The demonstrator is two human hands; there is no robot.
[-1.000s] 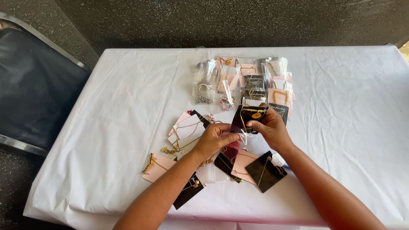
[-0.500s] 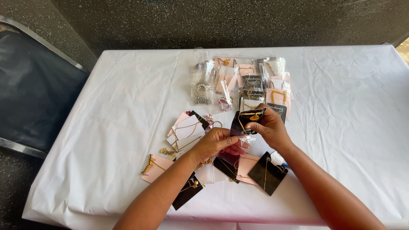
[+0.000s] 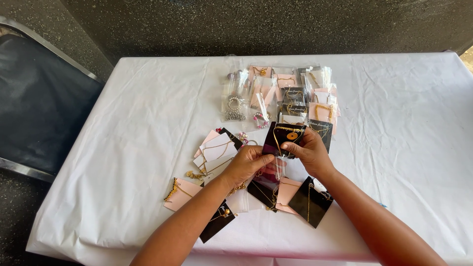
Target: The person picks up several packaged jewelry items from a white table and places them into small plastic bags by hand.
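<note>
My right hand (image 3: 309, 153) grips a black jewellery card (image 3: 284, 137) carrying a gold necklace with a round pendant, held upright above the table. Just to its left, my left hand (image 3: 249, 164) pinches the edge of a clear plastic sleeve (image 3: 277, 168) hanging under that card. Below and around my hands lie loose cards: black ones (image 3: 310, 201) and pink ones (image 3: 181, 194) with gold chains, plus white ones (image 3: 217, 150) fanned out at the left.
A white cloth (image 3: 128, 148) covers the table. At the back stands a cluster of bagged jewellery (image 3: 281, 93) in clear packets, with beaded rings and bracelets (image 3: 235, 106) at its left. A dark chair (image 3: 39, 103) stands off the table's left side.
The black card in my right hand has shifted slightly left and up. My left hand has closed in on the clear sleeve below it.
</note>
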